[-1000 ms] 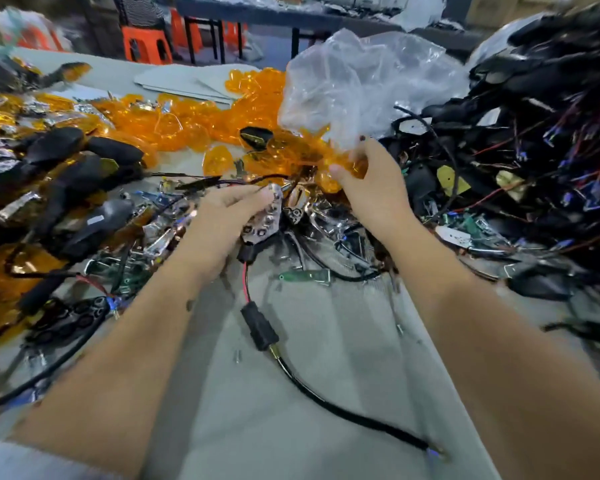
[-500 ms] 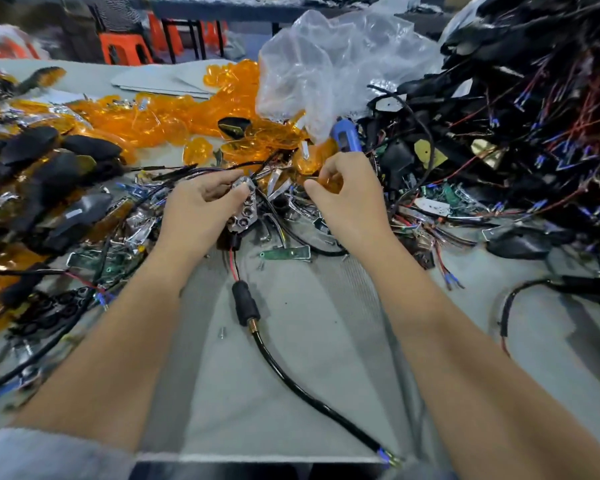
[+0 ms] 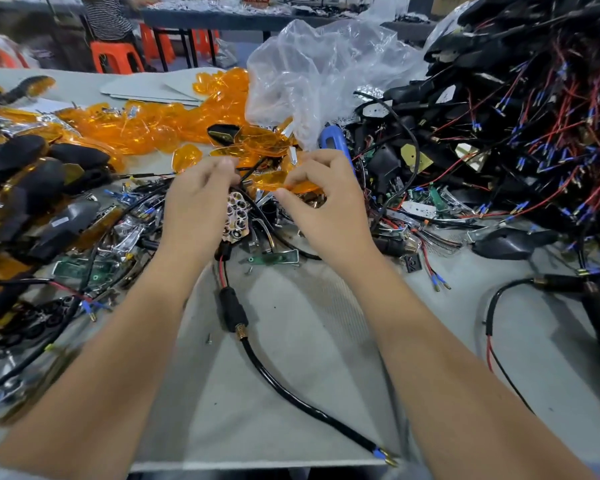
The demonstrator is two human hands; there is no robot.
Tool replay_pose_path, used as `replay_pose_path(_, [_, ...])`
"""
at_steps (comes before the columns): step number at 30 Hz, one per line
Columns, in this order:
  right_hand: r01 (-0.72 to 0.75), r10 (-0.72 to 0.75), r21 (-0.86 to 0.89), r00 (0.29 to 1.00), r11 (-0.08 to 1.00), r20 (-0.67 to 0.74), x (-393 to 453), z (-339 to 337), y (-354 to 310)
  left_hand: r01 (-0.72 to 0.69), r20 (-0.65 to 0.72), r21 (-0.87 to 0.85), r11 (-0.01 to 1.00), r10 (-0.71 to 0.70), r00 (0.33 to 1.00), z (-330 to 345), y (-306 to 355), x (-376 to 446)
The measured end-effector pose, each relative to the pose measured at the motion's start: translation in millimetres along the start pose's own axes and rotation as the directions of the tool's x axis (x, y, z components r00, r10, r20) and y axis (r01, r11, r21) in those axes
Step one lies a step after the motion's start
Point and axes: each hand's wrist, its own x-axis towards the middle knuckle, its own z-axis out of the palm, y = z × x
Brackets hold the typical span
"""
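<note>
Holds in the left hand (image 3: 194,209), fingers curled round it, a chrome LED reflector plate (image 3: 237,216), raised just above the table (image 3: 291,358) at the near edge of the parts heap. Pinches in the right hand (image 3: 326,209), thumb against fingertips, an amber lens (image 3: 293,186), just beside the plate's upper end and, by the look of it, about to be fitted over it. Leaves the plate's red-and-black lead hanging down into a black cable (image 3: 291,400) that lies slack across the table between the forearms.

Likely trouble from here:

- Risks trapping the thin black wire (image 3: 253,169) that crosses between the two hands. Closing the lens over it would probably pinch the insulation or stop the lens seating.
- Risks cracking or scuffing the lens if pressed on tilted. Cannot tell from this angle whether its edge lines up with the plate.
- Risks a tug on the cable from either forearm, which could jerk the plate out of the curled fingers or strain the lead at its joint.
- Risks losing the lens if the pinch slips. Would drop among many identical amber lenses (image 3: 153,126) and chrome scraps right below.
- Risks knocking the blue-handled tool (image 3: 328,138) just behind the right hand when pulling back.
- Risks sweeping the loose screw (image 3: 208,338) off the table with a wrist.
</note>
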Motion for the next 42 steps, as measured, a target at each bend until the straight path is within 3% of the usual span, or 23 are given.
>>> replay_pose_path(2, [0.046, -0.047, -0.004, 0.999, 0.999, -0.017, -1.1, -1.3, -3.2, 0.172, 0.12, -0.27, 0.947, -0.144, 0.982, 6.8, 17.4, -0.9])
replay_pose_path(7, [0.12, -0.12, 0.013, 0.993, 0.993, -0.022, -6.9, -12.9, -6.7, 0.323, 0.365, -0.399, 0.858, -0.175, 0.914, 32.8, 35.5, -11.3])
replay_pose_path(10, [-0.041, 0.016, 0.269, 0.995, 0.962, 0.096, -8.2, -30.2, -5.8, 0.322, 0.367, -0.482, 0.815, -0.146, 0.919, 38.5, 38.4, -10.2])
replay_pose_path(12, [-0.137, 0.133, 0.307, 0.99, 0.942, 0.036, 1.9, -45.6, 0.8, 0.295, 0.292, -0.527, 0.797, -0.156, 0.944, 39.7, 36.5, -4.7])
replay_pose_path(14, [-0.259, 0.284, 0.155, 0.945, 0.953, -0.165, 15.9, -63.6, 15.3, 0.295, 0.237, -0.597, 0.746, -0.188, 0.953, 39.5, 31.9, -2.3])
replay_pose_path(15, [-0.367, 0.358, 0.024, 0.889, 0.93, -0.287, 21.5, -73.6, 25.5, 0.303, 0.22, -0.641, 0.705, -0.209, 0.953, 39.2, 29.1, -2.0])
replay_pose_path(17, [-0.598, 0.464, -0.256, 0.775, 0.76, -0.429, 23.7, -90.2, 48.7, 0.316, 0.22, -0.722, 0.616, -0.229, 0.948, 38.3, 24.1, -3.6])
replay_pose_path(19, [-0.676, 0.54, -0.49, 0.735, 0.55, -0.409, 17.9, -97.5, 64.6, 0.308, 0.229, -0.75, 0.585, -0.207, 0.951, 39.0, 19.8, -4.7])
replay_pose_path(21, [-0.626, 0.55, -0.614, 0.761, 0.481, -0.345, 14.1, -95.3, 69.9, 0.3, 0.234, -0.744, 0.597, -0.188, 0.954, 41.5, 18.1, -5.3])
replay_pose_path(25, [-0.557, 0.504, -0.673, 0.809, 0.487, -0.304, 19.6, -93.4, 69.9, 0.294, 0.244, -0.673, 0.679, -0.172, 0.954, 47.7, 18.9, -9.9])
replay_pose_path(34, [-0.58, 0.479, -0.578, 0.81, 0.574, -0.338, 12.0, -103.9, 76.3, 0.293, 0.137, -0.623, 0.725, -0.268, 0.954, 46.4, 16.3, -11.5])
replay_pose_path(39, [-0.484, 0.237, -0.555, 0.856, 0.676, -0.459, 6.0, -103.5, 70.8, 0.305, 0.109, -0.628, 0.716, -0.308, 0.945, 45.2, 12.2, -9.2])
replay_pose_path(42, [-0.449, 0.243, -0.341, 0.829, 0.826, -0.503, 4.5, -99.2, 59.2, 0.301, 0.122, -0.57, 0.765, -0.283, 0.951, 46.5, 11.2, -9.1])
